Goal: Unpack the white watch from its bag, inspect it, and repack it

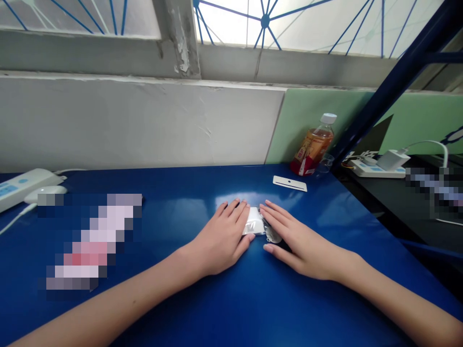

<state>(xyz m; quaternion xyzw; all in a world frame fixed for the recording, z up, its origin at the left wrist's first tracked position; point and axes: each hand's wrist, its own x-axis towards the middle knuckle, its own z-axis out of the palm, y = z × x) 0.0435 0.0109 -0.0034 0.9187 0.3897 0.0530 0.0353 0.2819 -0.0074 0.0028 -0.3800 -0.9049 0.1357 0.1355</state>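
Note:
A small white packet [254, 222] with a shiny plastic-like surface lies on the blue table [238, 308]. My left hand [226, 236] rests palm down over its left part, fingers stretched out and thumb along the near edge. Beside the packet's right end is a crinkled, clear-and-silvery piece [272, 234]; whether it is joined to the packet I cannot tell. My right hand [294, 241] lies over that piece, with its fingers extended and its thumb apart from them. The fingers of both hands partly hide these things.
A drink bottle [314, 147] with a white cap leans at the back right, near a blue post [387, 91]. In front of it lies a flat white card [290, 183]. A power strip [29, 187] and a blurred-out object [97, 243] are at the left.

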